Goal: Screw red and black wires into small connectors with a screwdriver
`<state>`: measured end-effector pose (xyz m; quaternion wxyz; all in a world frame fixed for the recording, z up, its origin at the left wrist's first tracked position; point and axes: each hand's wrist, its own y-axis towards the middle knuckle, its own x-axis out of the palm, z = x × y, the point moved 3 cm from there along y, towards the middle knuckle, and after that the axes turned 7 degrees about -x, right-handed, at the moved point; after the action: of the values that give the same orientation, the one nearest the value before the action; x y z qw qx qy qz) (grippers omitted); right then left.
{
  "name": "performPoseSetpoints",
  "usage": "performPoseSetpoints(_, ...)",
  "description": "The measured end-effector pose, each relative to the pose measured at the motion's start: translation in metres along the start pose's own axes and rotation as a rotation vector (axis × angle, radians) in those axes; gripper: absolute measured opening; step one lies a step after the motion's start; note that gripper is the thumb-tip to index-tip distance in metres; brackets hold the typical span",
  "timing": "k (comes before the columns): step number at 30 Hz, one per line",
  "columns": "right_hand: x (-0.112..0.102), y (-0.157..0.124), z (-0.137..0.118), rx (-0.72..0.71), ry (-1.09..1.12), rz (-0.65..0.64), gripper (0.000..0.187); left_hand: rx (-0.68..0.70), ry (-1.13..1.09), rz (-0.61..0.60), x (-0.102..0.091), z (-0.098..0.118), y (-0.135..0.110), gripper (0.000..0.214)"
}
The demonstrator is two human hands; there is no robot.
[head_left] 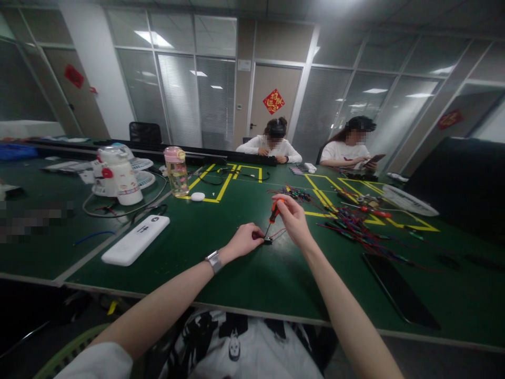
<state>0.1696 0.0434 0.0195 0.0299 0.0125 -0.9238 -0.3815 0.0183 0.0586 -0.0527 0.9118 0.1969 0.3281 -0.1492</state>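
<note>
In my right hand (pixel 290 216) is a screwdriver (pixel 274 211) with an orange and black handle, held from above near its top. Its shaft slants down to a small dark part (pixel 268 240) on the green table (pixel 236 279). My left hand (pixel 245 239) pinches that part at its left side, the fingertips low against the table. A thin reddish wire runs from the part to the right, behind my right hand. The exact kind of the part is too small to make out, and the screwdriver's tip is hard to see against it.
To the left lie a white power bank (pixel 136 241), a white jug (pixel 122 176) and a pink-lidded bottle (pixel 176 171). Red and blue wires (pixel 355 223) are heaped to the right, near a black tablet (pixel 398 289). Two people sit across the table.
</note>
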Motion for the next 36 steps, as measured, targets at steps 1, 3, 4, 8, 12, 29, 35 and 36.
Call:
performPoseSetpoints(1,0.002,0.0,-0.001,0.003,0.028,-0.02,0.022,-0.004,0.006,0.001,0.0,0.0,0.0,0.014)
performPoseSetpoints(3,0.005,0.0,-0.002,0.003,0.086,-0.041,0.023,-0.007,0.019,0.002,0.0,0.0,0.0,0.014)
performPoseSetpoints(4,0.006,0.0,-0.002,0.004,0.104,-0.045,0.023,-0.007,0.023,0.002,0.0,0.0,0.0,0.014)
performPoseSetpoints(8,0.008,-0.001,-0.003,0.01,0.079,-0.036,0.023,0.0,0.01,-0.002,0.0,0.0,-0.001,0.015)
performPoseSetpoints(12,0.006,-0.002,-0.007,-0.019,-0.034,-0.003,0.02,-0.004,0.012,-0.006,-0.001,0.001,-0.001,0.016)
performPoseSetpoints(29,-0.007,0.001,0.007,0.043,0.043,0.053,0.023,0.003,0.008,-0.001,-0.002,0.003,-0.002,0.013)
performPoseSetpoints(35,-0.004,0.003,0.007,0.076,0.215,0.021,0.022,0.005,0.004,0.005,0.0,0.001,-0.002,0.013)
performPoseSetpoints(36,-0.003,0.003,0.006,0.08,0.233,0.008,0.023,0.005,0.003,0.007,0.0,0.001,-0.002,0.013)
